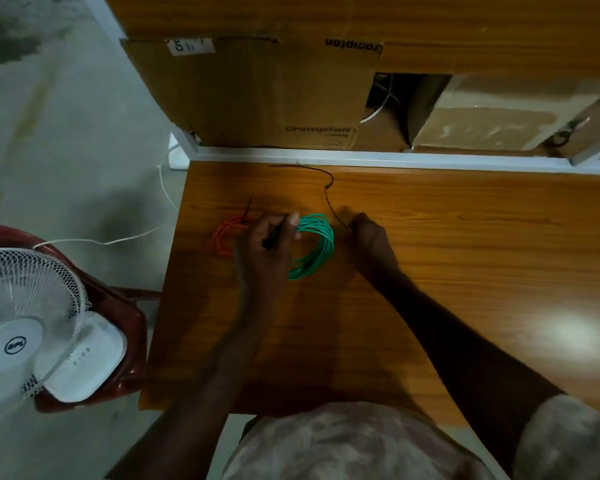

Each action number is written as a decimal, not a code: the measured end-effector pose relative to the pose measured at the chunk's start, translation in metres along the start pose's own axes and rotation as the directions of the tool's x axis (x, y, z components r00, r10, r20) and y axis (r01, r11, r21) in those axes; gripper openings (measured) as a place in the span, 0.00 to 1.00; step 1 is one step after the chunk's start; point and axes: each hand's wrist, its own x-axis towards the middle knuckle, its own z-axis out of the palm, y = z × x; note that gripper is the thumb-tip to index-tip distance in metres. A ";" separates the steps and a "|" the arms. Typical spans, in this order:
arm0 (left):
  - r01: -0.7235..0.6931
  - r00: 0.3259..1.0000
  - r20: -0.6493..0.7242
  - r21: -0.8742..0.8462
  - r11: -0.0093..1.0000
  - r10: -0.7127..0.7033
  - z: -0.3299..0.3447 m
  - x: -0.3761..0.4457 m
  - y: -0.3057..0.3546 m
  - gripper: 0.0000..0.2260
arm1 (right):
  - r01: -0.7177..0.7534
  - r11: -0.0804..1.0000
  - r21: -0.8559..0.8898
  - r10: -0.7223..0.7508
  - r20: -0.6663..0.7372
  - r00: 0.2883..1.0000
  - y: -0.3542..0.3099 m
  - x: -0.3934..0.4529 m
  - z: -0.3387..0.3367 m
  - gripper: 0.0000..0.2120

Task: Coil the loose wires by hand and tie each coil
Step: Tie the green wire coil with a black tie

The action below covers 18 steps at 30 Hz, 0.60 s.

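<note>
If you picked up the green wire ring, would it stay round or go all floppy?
The green coil would probably sag a bit, since its thin loops lie loosely and no tie shows on it. It likely feels light. Being wire, it may partly keep its round shape.

A storeroom or small electrical workshop: beyond the left hand (267, 237), cardboard boxes (257, 95) branded Crompton fill a shelf above the wood-grain worktop (465, 237), and a white fan (32, 323) sits left of it over bare floor (66, 150).

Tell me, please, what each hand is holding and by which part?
The right hand pinches the near end of the dark wire; the left hand grips a thin dark strand by the green coil.
</note>
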 end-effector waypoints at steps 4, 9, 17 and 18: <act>0.001 0.999 0.032 -0.040 0.999 0.001 0.022 -0.016 0.003 0.06 | -0.135 0.956 0.262 0.153 -0.051 0.987 0.003 -0.047 -0.058 0.05; -0.006 0.998 0.064 -0.058 0.998 0.010 0.063 -0.038 0.012 0.07 | -0.048 0.812 0.582 0.119 -0.084 0.989 0.007 -0.095 -0.130 0.07; -0.050 0.998 0.043 -0.063 0.997 0.053 0.151 -0.087 0.049 0.12 | 0.080 0.577 0.813 0.062 -0.141 0.988 0.043 -0.168 -0.229 0.06; -0.061 0.997 0.038 -0.055 0.997 0.063 0.165 -0.096 0.056 0.12 | 0.094 0.551 0.829 0.051 -0.146 0.988 0.053 -0.172 -0.236 0.05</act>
